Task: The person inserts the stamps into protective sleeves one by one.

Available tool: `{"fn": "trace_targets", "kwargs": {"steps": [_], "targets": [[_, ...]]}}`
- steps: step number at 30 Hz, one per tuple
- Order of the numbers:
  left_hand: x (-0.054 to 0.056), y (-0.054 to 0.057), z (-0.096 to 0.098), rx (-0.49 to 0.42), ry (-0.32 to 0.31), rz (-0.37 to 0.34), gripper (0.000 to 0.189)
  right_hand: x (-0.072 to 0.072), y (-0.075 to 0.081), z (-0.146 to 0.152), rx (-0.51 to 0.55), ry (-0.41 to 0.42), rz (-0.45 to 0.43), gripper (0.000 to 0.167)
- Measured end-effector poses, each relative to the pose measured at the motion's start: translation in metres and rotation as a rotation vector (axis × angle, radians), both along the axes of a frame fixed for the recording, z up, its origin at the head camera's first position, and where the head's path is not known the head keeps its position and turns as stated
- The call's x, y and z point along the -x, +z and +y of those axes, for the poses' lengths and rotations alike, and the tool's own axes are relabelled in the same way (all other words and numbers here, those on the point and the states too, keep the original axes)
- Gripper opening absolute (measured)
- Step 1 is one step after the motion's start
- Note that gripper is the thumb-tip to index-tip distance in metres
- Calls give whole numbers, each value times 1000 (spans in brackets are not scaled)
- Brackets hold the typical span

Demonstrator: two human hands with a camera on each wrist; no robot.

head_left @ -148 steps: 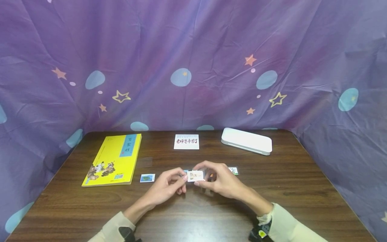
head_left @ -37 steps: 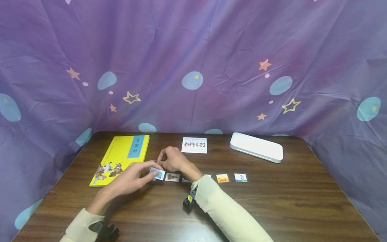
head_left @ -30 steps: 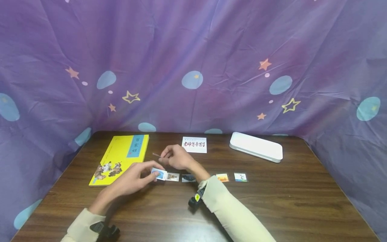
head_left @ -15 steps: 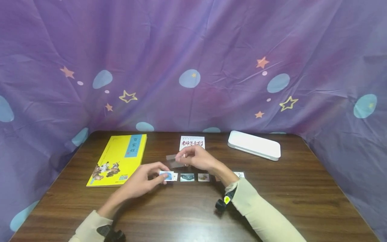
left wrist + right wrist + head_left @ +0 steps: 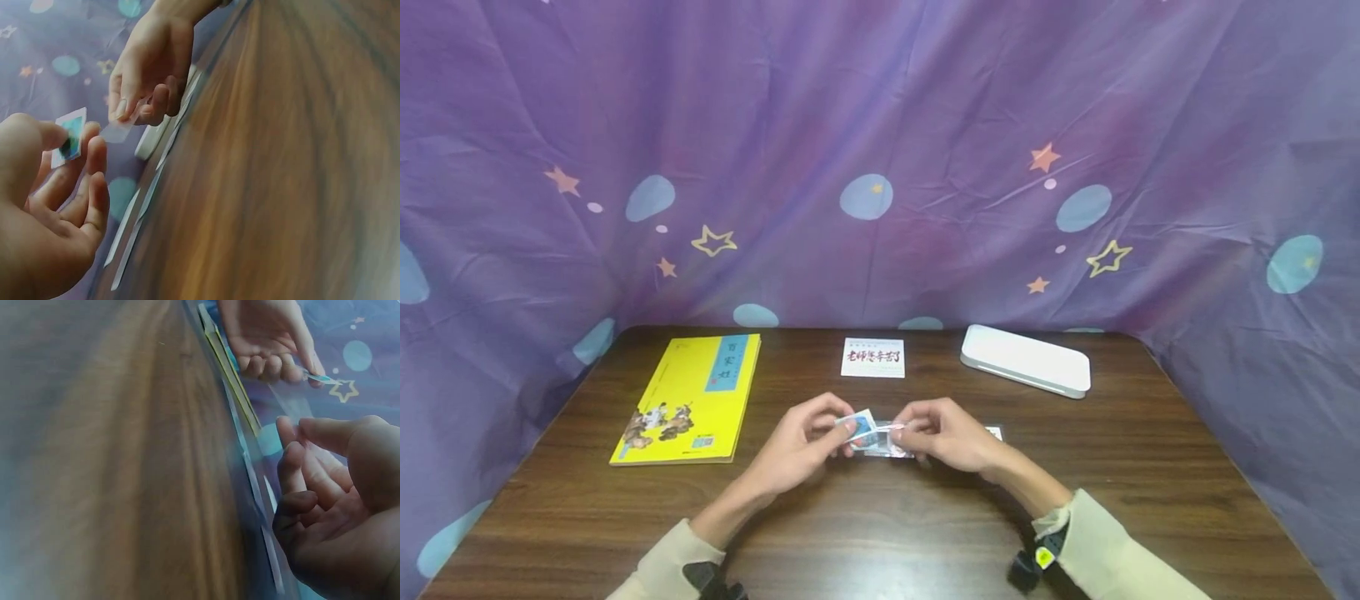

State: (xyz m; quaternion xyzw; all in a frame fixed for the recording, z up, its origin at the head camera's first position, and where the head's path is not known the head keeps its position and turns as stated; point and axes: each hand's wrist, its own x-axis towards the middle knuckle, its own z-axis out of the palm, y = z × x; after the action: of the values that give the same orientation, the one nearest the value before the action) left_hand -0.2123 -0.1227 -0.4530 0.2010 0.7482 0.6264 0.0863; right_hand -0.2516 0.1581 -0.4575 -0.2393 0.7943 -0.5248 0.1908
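Observation:
My left hand (image 5: 801, 442) pinches a small stamp (image 5: 70, 139), blue-green picture with a white border, between thumb and fingers above the table. Opposite it, my right hand (image 5: 951, 435) pinches a clear plastic sleeve (image 5: 117, 132) between thumb and fingertips. In the head view the sleeve's left end comes close to the stamp's right edge. Both hands hover over a row of small stamps on the table; most of the row is hidden, and only the end stamp (image 5: 995, 432) peeks out past my right hand.
A yellow book (image 5: 688, 400) lies at the left of the brown wooden table (image 5: 880, 533). At the back are a white card (image 5: 873, 358) with red lettering and a white flat case (image 5: 1026, 360). A purple patterned curtain (image 5: 880, 125) hangs behind.
Earlier my hands held a different, pale stamp. Since then my right hand has picked up the clear sleeve near the book and moved right; my left has carried the blue stamp right beside it.

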Motion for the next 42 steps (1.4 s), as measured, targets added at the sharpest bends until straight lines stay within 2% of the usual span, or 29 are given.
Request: {"fn": "trace_targets", "kwargs": {"steps": [4, 7, 15, 19, 30, 35, 42], "targets": [[-8, -2, 10, -24, -20, -58, 24, -11, -3, 14, 13, 4, -1, 21], [-12, -6, 12, -24, -41, -74, 25, -17, -7, 24, 30, 2, -16, 19], [-12, -21, 12, -14, -86, -106, 24, -27, -13, 37, 39, -7, -42, 21], [-10, -22, 15, -16, -91, -85, 22, -27, -11, 39, 37, 9, -33, 21], [-13, -25, 14, 36, -72, -32, 20, -27, -15, 32, 62, 30, -82, 24], [-13, -26, 14, 48, -59, -39, 19, -27, -15, 32, 68, 42, -53, 24], [-13, -26, 15, 47, -73, -41, 21, -29, -14, 32, 46, 9, -39, 24]]}}
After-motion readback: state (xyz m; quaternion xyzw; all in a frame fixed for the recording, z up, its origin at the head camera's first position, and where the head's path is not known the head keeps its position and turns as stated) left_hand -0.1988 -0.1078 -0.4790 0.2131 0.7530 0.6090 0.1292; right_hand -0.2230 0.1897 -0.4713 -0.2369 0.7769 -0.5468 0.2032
